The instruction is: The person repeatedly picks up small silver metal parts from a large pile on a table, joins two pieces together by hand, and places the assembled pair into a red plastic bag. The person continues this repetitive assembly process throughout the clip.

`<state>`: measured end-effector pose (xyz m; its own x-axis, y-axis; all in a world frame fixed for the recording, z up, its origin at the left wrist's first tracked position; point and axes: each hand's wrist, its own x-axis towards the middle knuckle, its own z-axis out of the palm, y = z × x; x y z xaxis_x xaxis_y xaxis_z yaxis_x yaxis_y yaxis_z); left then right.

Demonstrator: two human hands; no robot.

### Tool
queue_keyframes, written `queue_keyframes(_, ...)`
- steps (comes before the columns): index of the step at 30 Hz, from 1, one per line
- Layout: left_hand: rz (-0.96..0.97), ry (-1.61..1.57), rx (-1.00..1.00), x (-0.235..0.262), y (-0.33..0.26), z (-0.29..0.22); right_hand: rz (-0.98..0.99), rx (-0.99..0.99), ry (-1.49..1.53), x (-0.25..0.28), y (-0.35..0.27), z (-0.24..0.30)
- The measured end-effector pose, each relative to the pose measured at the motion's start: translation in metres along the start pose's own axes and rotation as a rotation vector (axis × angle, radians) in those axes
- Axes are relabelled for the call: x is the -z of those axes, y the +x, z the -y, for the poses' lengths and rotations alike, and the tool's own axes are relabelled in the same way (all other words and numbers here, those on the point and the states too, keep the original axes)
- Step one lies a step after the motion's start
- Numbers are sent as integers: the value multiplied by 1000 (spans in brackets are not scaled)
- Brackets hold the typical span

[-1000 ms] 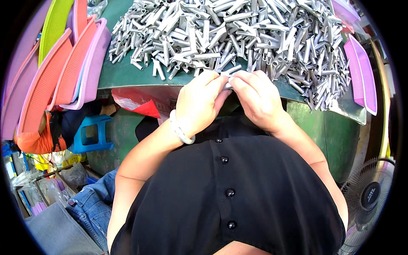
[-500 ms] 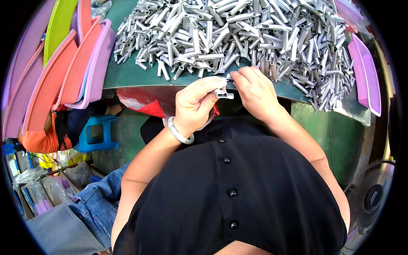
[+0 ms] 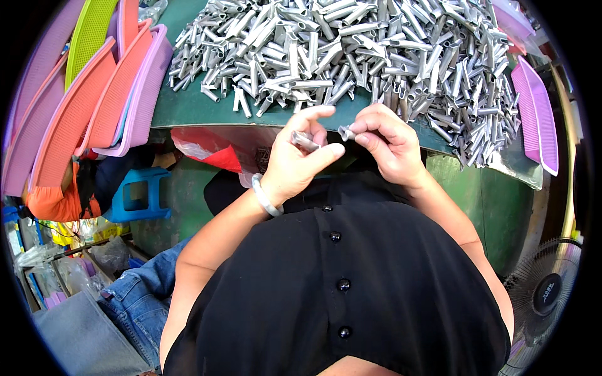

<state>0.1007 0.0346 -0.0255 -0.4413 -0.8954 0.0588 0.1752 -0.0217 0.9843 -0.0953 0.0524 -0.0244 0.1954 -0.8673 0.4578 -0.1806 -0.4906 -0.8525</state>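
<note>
Just off the near edge of the green table point(image 3: 188, 119), my two hands face each other. My left hand point(image 3: 295, 156) wears a pale bangle point(image 3: 265, 195). Its curled lower fingers keep a short silver metal tube point(image 3: 305, 141) against the palm, while thumb and forefinger are spread apart. Between thumb and fingertips, my right hand point(image 3: 395, 144) pinches a small silver metal piece point(image 3: 345, 133) with a flared end; its other end is hidden by the fingers. Beyond both hands lies a large heap of similar short metal tubes point(image 3: 301, 56).
Purple, orange and green plastic baskets point(image 3: 94, 81) stand stacked at left, above a blue stool point(image 3: 141, 194). A purple basket point(image 3: 536, 116) sits at the table's right edge. Below the front edge hangs a red bag point(image 3: 216, 153). A black fan point(image 3: 545, 294) stands at lower right.
My hands have moved apart. The left thumb and forefinger have opened, with the tube now back in the curled fingers. The right hand has turned and shows the flared piece at its fingertips.
</note>
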Motion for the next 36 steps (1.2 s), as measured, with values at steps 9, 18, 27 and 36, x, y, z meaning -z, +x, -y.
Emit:
queue_keyframes(9,-3,665,-630,-8,16,-18,8,-45,466,-1,-4,-9)
queue_keyframes(18,45,758,-618,-8,18,-21,-97,-226,287,1,1,-7)
queue_keyframes(27,-79,227,-17,5,8,9,93,-71,-881,-15,24,-7)
queue_keyframes(36,-90,177,29,7,8,13,50,3,-979,-21,25,-19)
